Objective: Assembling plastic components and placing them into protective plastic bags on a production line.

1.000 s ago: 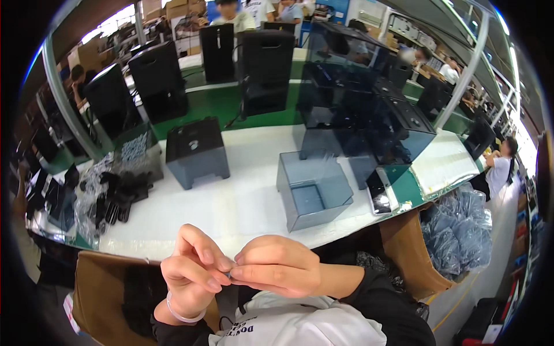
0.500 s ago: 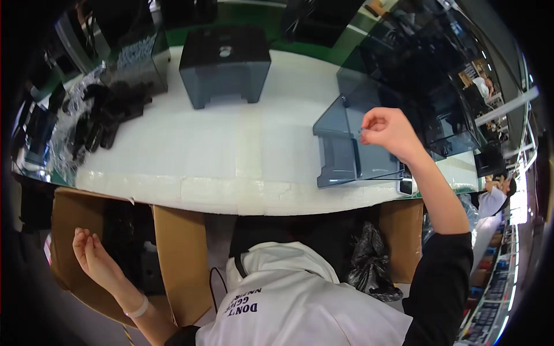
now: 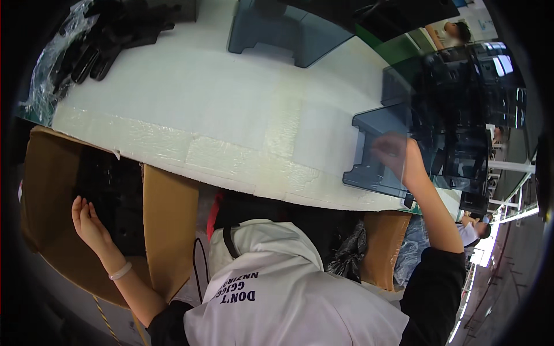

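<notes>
"Casing (image 3: 372,176) first: where is it?"

"The smoky grey, see-through one sits near the right end of the white-covered counter (image 3: 231,109), close to the front edge, with a dark stack (image 3: 456,104) of glossy pieces just beyond it to the right."

"And the hands?"

"The right hand (image 3: 398,155) is at that casing, fingers bent in toward the thumb. It is blurred, so I cannot tell how wide the gap is, whether something small is pinched there, or whether the fingertips touch the wall. The left hand (image 3: 92,222) hangs over the open cardboard box (image 3: 170,213) on the left, fingers loosely apart and slightly curled, with nothing visible in it."

"So which step is in hand?"

"I'd judge it a one-handed reach at the casing, with the left hand free over the box, whose dark inside I can't make out."

"What does the next move call for?"

"Careful fingertip placement by the right hand, I'd say, light enough not to tip or scuff the casing. The left would need a path clear of the box's flap if it were wanted up on the counter."

"Anything else near?"

"A second grey casing (image 3: 271,34) stands farther back on the counter, and a heap of black parts (image 3: 115,40) lies toward the left end, well apart from the right hand."
</notes>
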A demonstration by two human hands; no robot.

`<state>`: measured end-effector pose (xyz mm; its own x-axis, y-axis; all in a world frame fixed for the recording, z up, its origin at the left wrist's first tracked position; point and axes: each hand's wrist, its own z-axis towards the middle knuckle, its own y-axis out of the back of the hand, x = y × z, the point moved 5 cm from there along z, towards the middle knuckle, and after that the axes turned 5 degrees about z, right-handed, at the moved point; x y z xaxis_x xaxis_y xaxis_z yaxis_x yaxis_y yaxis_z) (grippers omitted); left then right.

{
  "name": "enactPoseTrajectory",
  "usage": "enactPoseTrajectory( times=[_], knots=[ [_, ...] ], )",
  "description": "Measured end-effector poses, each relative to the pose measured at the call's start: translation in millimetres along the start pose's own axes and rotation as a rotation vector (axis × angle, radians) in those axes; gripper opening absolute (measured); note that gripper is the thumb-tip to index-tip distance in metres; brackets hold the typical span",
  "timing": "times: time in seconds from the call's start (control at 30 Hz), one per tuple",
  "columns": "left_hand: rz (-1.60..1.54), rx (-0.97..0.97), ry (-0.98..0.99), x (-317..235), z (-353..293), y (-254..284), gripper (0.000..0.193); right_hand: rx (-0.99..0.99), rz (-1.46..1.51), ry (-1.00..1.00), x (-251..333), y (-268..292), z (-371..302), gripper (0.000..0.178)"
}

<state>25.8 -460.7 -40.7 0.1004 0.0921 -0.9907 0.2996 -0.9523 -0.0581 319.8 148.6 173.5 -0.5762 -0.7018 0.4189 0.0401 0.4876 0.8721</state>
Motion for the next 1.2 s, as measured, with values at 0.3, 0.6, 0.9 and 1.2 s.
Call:
enactPoseTrajectory(
  times=[0.3, 0.6, 0.9, 1.2],
  knots=[
    [0.022, -0.157, 0.006, -24.1, -39.5, -34.8, 0.027, -0.101, -0.045, -0.038, -38.5, 27.0, -10.1, 0.008],
    [0.183, -0.108, 0.014, -27.7, -44.6, -32.0, 0.025, -0.002, 0.165, -0.070, -40.6, 41.9, 4.5, 0.007],
    [1.381, 0.582, -0.460, 152.9, -9.7, -145.7, 0.044, -0.001, 0.058, -0.107, -47.7, 3.5, 46.7, 0.004],
    [1.602, 0.776, -0.337, 148.0, 99.4, -134.4, 0.025, -0.157, -0.068, 0.232, 43.2, -8.6, 62.9, 0.005]
  ],
)
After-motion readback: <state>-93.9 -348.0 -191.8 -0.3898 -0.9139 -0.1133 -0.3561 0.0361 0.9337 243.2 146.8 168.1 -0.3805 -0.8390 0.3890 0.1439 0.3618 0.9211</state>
